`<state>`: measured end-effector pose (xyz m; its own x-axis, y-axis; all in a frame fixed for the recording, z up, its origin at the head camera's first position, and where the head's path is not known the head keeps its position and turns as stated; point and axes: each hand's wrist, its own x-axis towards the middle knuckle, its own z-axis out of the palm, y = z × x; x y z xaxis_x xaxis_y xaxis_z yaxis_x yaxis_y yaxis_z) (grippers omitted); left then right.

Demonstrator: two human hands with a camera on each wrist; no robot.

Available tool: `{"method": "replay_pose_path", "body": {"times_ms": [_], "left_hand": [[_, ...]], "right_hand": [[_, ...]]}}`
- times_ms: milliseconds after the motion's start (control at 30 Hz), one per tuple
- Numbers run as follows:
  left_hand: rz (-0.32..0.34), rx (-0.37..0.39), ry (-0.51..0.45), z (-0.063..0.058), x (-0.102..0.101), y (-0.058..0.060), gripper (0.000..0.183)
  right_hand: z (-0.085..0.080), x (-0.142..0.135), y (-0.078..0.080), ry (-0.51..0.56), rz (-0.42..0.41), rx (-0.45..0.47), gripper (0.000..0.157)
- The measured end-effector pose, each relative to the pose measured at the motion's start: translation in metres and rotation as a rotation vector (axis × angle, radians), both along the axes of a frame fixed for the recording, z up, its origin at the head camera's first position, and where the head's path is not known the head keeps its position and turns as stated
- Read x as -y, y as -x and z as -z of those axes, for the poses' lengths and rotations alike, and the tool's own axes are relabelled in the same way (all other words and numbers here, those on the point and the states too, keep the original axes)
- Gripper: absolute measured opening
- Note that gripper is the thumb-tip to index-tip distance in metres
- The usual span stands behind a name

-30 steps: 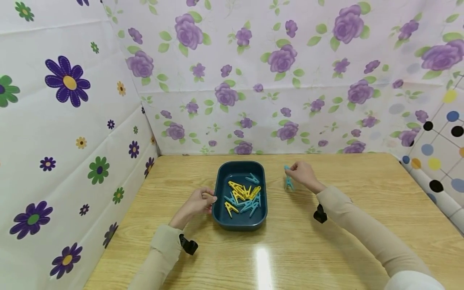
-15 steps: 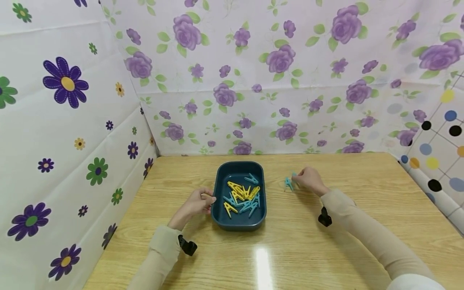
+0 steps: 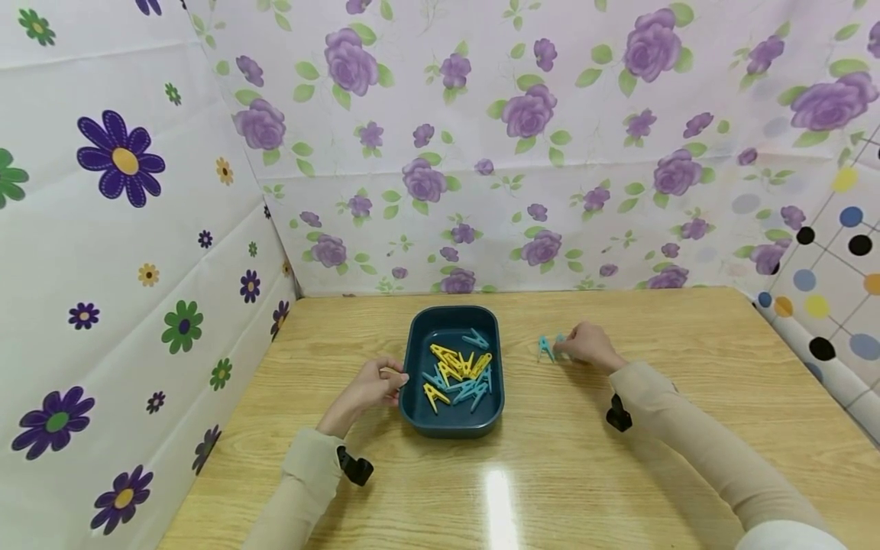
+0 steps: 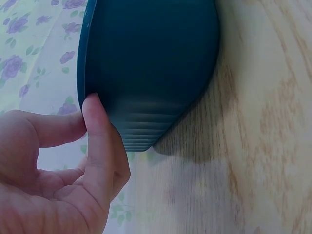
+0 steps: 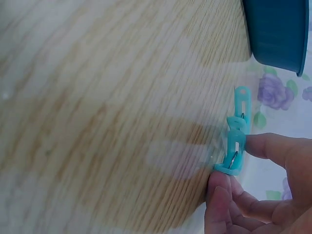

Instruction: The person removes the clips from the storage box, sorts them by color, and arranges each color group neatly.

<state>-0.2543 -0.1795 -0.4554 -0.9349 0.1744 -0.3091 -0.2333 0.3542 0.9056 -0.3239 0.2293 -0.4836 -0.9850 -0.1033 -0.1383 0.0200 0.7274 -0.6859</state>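
Observation:
My left hand (image 3: 376,384) pinches the left rim of a dark teal plastic bin (image 3: 450,422) between thumb and fingers, also plain in the left wrist view. Inside the bin lie several yellow clothespins (image 3: 448,370) and turquoise clothespins (image 3: 476,338). To the right of it, my right hand (image 3: 590,345) pinches a turquoise clothespin (image 5: 236,148) low at the table, its thumb and index finger on either side. A second turquoise clothespin (image 3: 546,348) stands on the table just left of that hand. In the right wrist view the two clothespins overlap, so whether they touch I cannot tell.
The wooden table (image 3: 584,473) carries the bin near its back half. A flowered cloth wall (image 3: 481,191) rises behind the table's back edge, another patterned cloth (image 3: 137,305) along the left. Dark wrist cameras (image 3: 619,413) hang under both forearms.
My right hand has moved right and down with its clothespin, from above the standing clothespin to beside it at table level. My left hand stays on the bin's rim.

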Motion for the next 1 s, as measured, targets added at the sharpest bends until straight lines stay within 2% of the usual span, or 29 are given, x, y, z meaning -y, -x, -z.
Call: {"method": "replay_pose_path", "body": {"times_ms": [167,433,867,1000], "left_hand": [[-0.007,-0.004,0.002,0.000,-0.001,0.000,0.026],[-0.012,0.007,0.002,0.003,-0.001,0.001,0.029],[-0.007,0.022,-0.026,-0.001,0.001,-0.001,0.031],[-0.007,0.022,-0.024,-0.002,0.000,-0.002,0.032]], "right_hand": [[-0.003,0.001,-0.002,-0.031,-0.018,-0.008,0.048],[-0.010,-0.001,0.003,-0.081,-0.003,-0.003,0.049],[-0.027,0.009,0.008,-0.059,-0.034,-0.018,0.046],[-0.035,0.017,0.009,-0.035,-0.047,-0.052,0.037]]}}
